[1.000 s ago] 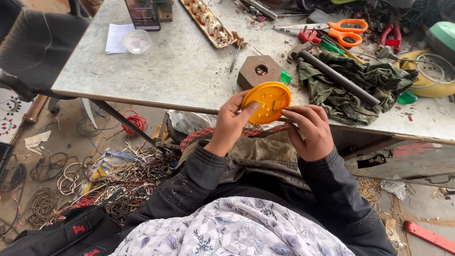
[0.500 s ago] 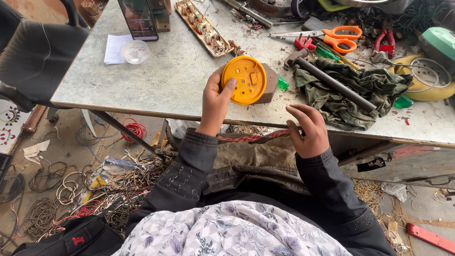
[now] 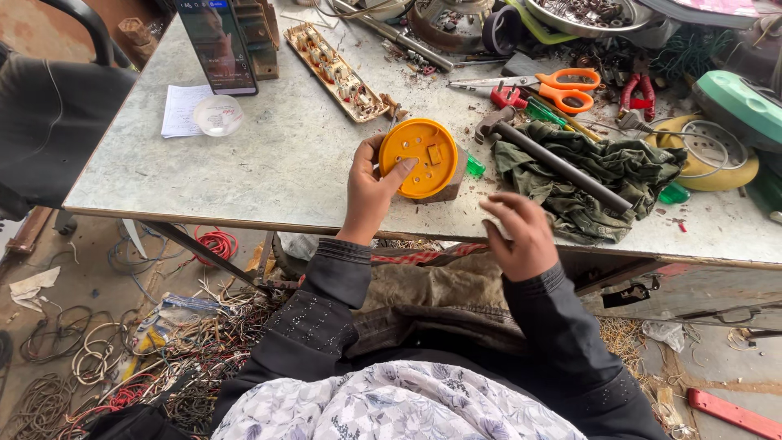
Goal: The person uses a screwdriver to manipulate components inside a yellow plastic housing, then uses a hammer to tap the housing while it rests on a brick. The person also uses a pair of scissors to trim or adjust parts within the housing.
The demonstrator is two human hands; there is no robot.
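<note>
Cluttered workshop surface (image 3: 269,163), pale mottled laminate, scuffed, with a floor full of tangled wire coils below it. I see my left hand (image 3: 371,191) gripping a round orange plastic disc (image 3: 419,157), thumb across the lower face, fingers curled behind the rim. Disc is moulded, matte, with a small rectangular raised block and a few pin holes on the face. It's tilted up so the flat face points back toward the camera; being round, it has no clear long axis. It sits just over a brown wooden block (image 3: 452,175) near the front edge of the surface; can't tell if they touch.

Right hand (image 3: 521,236) hovers over the front edge, apart from the disc, fingers loosely curled; whether it holds something small, I can't tell.

Just right of the disc: crumpled olive-green cloth (image 3: 603,183) with a dark steel rod (image 3: 562,167) lying diagonally across it. Behind that, orange-handled scissors (image 3: 562,88), blades pointing left.
</note>
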